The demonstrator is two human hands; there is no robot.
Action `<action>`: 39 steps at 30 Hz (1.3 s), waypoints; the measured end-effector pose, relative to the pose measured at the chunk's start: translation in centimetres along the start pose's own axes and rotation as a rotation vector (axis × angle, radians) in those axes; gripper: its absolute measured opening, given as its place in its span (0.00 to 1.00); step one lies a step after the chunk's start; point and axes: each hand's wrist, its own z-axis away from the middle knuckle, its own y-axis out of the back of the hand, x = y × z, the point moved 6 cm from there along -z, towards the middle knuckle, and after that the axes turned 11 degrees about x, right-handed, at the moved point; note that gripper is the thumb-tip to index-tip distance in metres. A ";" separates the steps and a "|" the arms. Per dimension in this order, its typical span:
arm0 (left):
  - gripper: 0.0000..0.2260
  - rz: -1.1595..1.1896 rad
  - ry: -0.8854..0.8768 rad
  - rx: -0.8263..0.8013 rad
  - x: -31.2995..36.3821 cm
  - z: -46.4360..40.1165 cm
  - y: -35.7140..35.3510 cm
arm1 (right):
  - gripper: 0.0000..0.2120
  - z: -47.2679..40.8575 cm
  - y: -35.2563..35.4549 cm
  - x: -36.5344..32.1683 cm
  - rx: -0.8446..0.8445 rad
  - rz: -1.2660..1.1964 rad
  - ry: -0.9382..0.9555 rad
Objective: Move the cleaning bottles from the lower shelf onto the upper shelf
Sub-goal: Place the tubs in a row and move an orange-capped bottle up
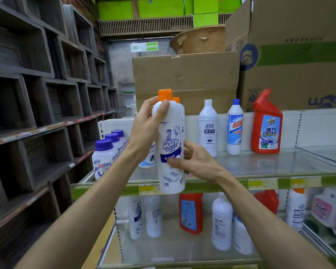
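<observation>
Partway done — several bottles up, more left below; left hand point(145, 125) and right hand point(197, 162) clamped on white bottle point(170, 148) above upper shelf's point(260, 166) front edge.

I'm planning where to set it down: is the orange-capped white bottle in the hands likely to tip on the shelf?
Probably somewhat. The orange-capped bottle is tall and narrow, so a nudge could topple it. Its smooth plastic may slip, perhaps why both the left hand and right hand hold it.

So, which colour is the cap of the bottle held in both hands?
Orange cap, seen in the head view.
</observation>
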 end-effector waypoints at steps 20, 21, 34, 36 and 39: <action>0.11 -0.022 -0.019 0.040 -8.0 5.3 1.8 | 0.21 -12.7 5.0 8.2 0.282 0.185 -0.103; 0.11 -0.021 -0.013 0.037 -8.3 5.6 1.9 | 0.21 -12.9 4.8 8.4 0.278 0.205 -0.102; 0.09 -0.019 0.074 -0.037 -10.7 8.1 2.2 | 0.20 -15.0 3.9 9.2 0.280 0.276 -0.087; 0.07 -0.023 0.092 -0.063 -11.3 8.8 2.1 | 0.19 -15.0 3.8 9.2 0.274 0.281 -0.090; 0.08 -0.019 0.120 -0.052 -12.0 9.8 2.1 | 0.17 -15.0 3.8 9.4 0.282 0.287 -0.101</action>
